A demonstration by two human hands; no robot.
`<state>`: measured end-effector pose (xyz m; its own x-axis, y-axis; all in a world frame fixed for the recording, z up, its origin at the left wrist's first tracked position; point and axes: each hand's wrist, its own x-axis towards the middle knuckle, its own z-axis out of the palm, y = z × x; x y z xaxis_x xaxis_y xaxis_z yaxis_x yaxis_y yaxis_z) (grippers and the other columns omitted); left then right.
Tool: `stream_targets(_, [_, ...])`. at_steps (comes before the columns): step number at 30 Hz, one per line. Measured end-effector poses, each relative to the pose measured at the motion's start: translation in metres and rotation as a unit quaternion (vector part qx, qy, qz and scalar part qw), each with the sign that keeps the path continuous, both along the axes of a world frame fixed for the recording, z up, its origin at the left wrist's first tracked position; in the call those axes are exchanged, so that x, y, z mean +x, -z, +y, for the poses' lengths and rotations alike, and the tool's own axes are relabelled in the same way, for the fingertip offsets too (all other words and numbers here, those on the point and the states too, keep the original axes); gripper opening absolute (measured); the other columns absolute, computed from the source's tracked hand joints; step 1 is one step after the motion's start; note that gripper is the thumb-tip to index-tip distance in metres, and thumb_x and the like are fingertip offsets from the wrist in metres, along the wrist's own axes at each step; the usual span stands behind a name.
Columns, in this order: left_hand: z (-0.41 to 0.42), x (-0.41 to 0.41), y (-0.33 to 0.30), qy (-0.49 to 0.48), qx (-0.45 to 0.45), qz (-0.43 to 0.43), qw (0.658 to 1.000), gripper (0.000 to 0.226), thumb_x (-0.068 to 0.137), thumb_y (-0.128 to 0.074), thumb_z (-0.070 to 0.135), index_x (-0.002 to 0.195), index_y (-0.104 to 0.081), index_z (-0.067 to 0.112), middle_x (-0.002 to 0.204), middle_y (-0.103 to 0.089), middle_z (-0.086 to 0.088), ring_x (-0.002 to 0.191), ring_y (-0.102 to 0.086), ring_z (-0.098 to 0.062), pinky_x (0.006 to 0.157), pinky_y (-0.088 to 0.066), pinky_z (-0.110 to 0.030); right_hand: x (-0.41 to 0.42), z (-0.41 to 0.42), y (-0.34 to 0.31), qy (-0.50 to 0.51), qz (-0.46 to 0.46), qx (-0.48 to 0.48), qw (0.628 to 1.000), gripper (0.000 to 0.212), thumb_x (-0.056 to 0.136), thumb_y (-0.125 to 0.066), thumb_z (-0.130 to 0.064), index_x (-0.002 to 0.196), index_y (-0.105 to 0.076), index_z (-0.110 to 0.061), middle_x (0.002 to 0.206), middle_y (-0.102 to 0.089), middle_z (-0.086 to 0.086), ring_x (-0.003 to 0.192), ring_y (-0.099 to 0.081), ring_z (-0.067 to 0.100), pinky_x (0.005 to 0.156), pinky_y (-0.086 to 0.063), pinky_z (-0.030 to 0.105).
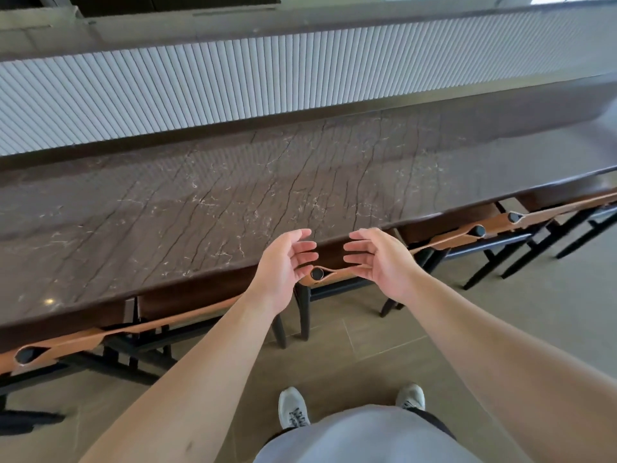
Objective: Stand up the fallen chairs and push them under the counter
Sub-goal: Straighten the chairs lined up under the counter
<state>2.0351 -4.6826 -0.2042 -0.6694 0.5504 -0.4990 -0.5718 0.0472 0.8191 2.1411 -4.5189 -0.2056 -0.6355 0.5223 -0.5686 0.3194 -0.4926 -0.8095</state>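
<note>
the worktop (233, 195) is dark brown stone with thin pale and black veins. the chairs (467, 237) have tan leather backs on black frames. behind, a panel (233, 81) of pale grey ribbing. grey-beige floor tiles (384, 335), white shoes (293, 407).

Fluted pale-grey wall panel (233, 81), running the length of the frame behind a dark ledge. Floor (384, 349): large beige-grey tiles, thin grout lines. Lighting soft, even daylight.
</note>
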Motion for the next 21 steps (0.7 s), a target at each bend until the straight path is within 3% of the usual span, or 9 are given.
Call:
stream_targets(8, [0.067,0.049,-0.029,0.043,-0.007,0.087,0.995,0.029,0.101,-0.046,0.039,0.114,-0.069,0.026,0.105,-0.072,-0.002,0.101,-0.069,-0.020,0.082,-0.052,-0.030,0.062,0.058,-0.025,0.026,0.058,0.008,0.998,0.029,0.097,-0.054,-0.033,0.114,-0.068,-0.015,0.107,-0.074,0.008,0.096,-0.072,0.024,0.072,-0.056,0.035])
stream_targets(12, [0.127,0.103,-0.035,0.058,-0.020,0.074,0.995,0.030,0.102,-0.047,0.039,0.113,-0.071,0.025,0.108,-0.072,-0.005,0.100,-0.070,-0.021,0.081,-0.052,-0.033,0.117,0.104,-0.032,0.046,0.065,0.004,0.997,0.028,0.098,-0.054,-0.033,0.113,-0.069,-0.014,0.105,-0.075,0.009,0.092,-0.073,0.023,0.078,-0.057,0.037])
stream_targets(21, [0.245,0.223,-0.045,0.064,-0.017,0.070,0.995,0.034,0.101,-0.046,0.045,0.112,-0.073,0.027,0.099,-0.075,-0.001,0.090,-0.072,-0.015,0.083,-0.049,-0.034,0.256,0.217,-0.043,0.077,0.072,-0.006,0.994,0.028,0.099,-0.054,-0.033,0.115,-0.067,-0.014,0.107,-0.072,0.011,0.091,-0.071,0.023,0.071,-0.057,0.032])
